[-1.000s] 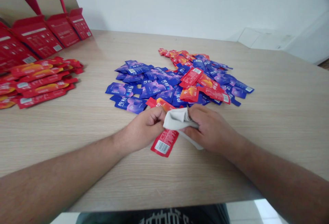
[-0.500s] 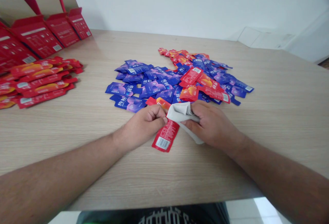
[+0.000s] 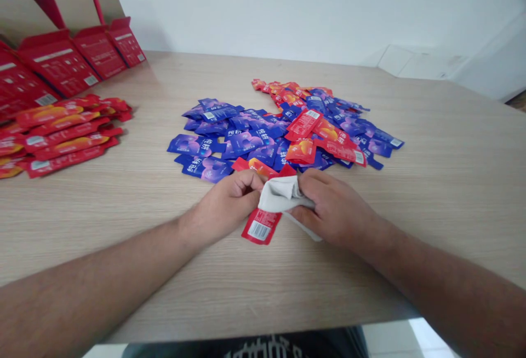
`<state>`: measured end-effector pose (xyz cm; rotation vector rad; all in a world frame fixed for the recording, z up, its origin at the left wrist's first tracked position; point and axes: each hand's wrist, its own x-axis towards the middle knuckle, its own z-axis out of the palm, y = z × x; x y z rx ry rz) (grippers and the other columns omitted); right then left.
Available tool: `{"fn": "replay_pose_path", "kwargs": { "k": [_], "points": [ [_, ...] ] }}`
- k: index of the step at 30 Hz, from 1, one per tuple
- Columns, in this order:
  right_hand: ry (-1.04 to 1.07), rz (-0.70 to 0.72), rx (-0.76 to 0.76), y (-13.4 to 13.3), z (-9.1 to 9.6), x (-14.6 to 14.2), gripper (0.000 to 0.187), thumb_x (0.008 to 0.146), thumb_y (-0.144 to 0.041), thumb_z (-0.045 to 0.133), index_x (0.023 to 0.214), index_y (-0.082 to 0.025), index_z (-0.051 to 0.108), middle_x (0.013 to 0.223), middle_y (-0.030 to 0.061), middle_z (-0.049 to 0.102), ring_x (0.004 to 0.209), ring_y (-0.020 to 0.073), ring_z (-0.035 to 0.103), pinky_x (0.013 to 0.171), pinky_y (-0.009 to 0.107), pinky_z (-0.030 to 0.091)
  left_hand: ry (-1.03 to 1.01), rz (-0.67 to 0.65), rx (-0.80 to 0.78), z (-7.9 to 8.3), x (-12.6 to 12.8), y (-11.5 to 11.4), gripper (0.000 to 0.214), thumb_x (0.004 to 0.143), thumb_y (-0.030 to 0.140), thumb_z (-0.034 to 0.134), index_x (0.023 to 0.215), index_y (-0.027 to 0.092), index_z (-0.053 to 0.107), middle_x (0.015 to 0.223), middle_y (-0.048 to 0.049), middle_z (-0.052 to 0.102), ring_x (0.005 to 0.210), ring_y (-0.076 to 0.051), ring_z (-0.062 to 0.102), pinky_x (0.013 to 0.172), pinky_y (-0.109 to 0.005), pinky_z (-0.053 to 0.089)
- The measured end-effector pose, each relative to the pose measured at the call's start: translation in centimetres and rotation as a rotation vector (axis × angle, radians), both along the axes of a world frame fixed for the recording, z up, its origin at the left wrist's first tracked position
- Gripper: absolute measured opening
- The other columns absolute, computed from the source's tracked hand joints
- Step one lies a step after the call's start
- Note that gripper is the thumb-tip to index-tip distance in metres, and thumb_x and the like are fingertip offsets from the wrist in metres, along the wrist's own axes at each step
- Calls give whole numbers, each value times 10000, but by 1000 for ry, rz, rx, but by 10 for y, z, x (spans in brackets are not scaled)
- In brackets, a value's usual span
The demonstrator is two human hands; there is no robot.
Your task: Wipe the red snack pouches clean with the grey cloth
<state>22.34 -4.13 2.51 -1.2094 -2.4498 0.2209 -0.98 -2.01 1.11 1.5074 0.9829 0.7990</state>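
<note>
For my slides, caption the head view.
Right hand holding a pale cloth over a red packet, left hand alongside, more packets behind.

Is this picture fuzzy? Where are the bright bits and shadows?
Head view: a bit soft all over, small print on the red packet under the cloth too blurry to read; same view, bright patch on the floor, bottom right; also head view, soft shadow on the wall beside the red boxes.

Packet [image 3: 259, 231] under cloth [image 3: 276, 198], packet heap [image 3: 246, 142] behind, boxes [image 3: 61, 62] back left
</note>
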Motion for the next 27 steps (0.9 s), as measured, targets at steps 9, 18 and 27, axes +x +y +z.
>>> {"fn": "replay_pose_path", "kwargs": {
  "k": [9, 18, 27],
  "points": [
    [-43, 46, -11, -10, 3, -5, 78, 913, -230, 635, 947, -196, 574, 988, 68, 619, 914, 234, 582, 809, 367, 475, -19, 38, -62, -3, 1, 1, 225, 892, 357, 657, 801, 183, 547, 634, 48, 532, 525, -87, 434, 502, -206, 346],
    [-80, 138, 0, -14, 4, -8, 95, 924, -248, 654, 990, -185, 627, 1013, 71, 645, 933, 235, 595, 819, 365, 482, 2, 11, -17, -9, -3, 5, 208, 925, 356, 604, 826, 190, 528, 664, 40, 537, 542, -95, 457, 506, -210, 359],
    [-87, 189, 20, -14, 4, -10, 86, 926, -235, 654, 999, -190, 646, 1002, 62, 655, 921, 227, 599, 824, 362, 489, -11, 29, -3, -13, -5, 7, 229, 930, 368, 605, 814, 200, 502, 644, 51, 517, 528, -94, 452, 501, -212, 357]
  ]
}}
